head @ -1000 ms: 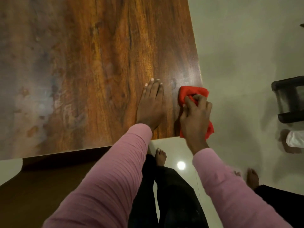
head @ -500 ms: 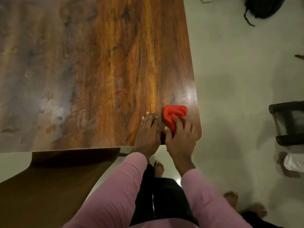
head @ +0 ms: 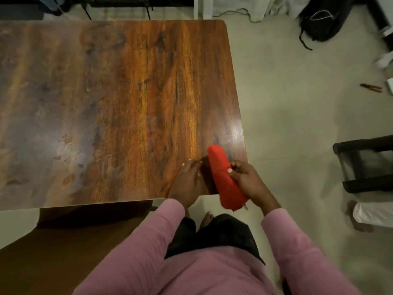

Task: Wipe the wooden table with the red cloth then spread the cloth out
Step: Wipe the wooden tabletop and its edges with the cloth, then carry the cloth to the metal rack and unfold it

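The red cloth is bunched into a long folded roll at the near right corner of the wooden table. My right hand grips its middle from the right side, and the cloth's near end hangs past the table's front edge. My left hand rests palm down on the table just left of the cloth, fingers together, holding nothing. Both arms wear pink sleeves.
A black backpack lies on the floor at the far right. A dark stool or frame stands to the right of the table. Pliers lie on the floor. A brown bench is below the table's front edge.
My right hand has lifted the cloth off the flat wiping position and turned it into a long roll, tilted over the table corner. The view has pulled back, showing more of the table.
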The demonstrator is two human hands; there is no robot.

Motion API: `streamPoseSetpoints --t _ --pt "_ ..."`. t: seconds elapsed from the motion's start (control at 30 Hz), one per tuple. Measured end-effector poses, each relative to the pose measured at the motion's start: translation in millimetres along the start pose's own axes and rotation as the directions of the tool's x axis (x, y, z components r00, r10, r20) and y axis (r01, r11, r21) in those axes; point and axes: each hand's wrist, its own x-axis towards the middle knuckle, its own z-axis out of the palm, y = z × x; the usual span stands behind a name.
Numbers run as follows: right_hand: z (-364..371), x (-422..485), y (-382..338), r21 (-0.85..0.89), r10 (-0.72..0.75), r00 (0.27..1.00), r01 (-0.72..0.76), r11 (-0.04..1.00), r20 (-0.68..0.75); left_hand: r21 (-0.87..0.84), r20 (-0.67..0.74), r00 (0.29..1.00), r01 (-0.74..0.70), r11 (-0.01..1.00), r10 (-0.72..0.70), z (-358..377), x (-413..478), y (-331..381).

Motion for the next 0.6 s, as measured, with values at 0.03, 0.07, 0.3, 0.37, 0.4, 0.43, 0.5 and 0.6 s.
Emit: streamPoseSetpoints --t 0.03,0.07,0.3,0.37,0.4,0.43,0.5,0.6 --pt "-7.6 -2.2 2.0 0.108 0.028 0.999 -0.031 0.994 0.033 -0.078 0.009 1.000 0.027 0.997 -0.026 -1.9 1.4 5.8" --pt "-13.7 -3.9 4.2 0.210 0.052 0.998 -0.059 0.976 0.042 -0.143 0.020 0.999 0.046 0.989 -0.044 -2.4 2.5 12.7" --pt "-58.4 -3.4 2.3 0.385 0.103 0.980 -0.162 0.909 0.168 -0.315 0.028 0.995 0.102 0.943 -0.099 16.8 16.9 69.7" --pt "-79.6 3.9 -0.5 0.377 0.085 0.984 -0.139 0.916 0.155 -0.241 0.009 0.995 0.096 0.966 -0.097 26.1 26.5 88.4" --pt "-93.3 8.6 -2.3 0.404 0.073 0.987 -0.127 0.906 0.145 -0.209 0.000 0.995 0.094 0.973 -0.097 31.9 33.5 98.7" --pt "-108.7 12.5 -3.2 0.430 0.068 0.989 -0.120 0.895 0.134 -0.182 -0.010 0.994 0.105 0.978 -0.109 38.5 40.1 109.7" --pt "-145.1 20.3 -5.1 0.476 0.055 0.993 -0.099 0.874 0.106 -0.150 -0.065 0.984 0.154 0.977 -0.165 52.6 52.1 135.3" --pt "-207.2 32.4 -7.3 0.506 0.005 0.998 -0.036 0.862 0.061 -0.110 -0.143 0.973 0.166 0.980 -0.181 72.2 72.7 178.2"
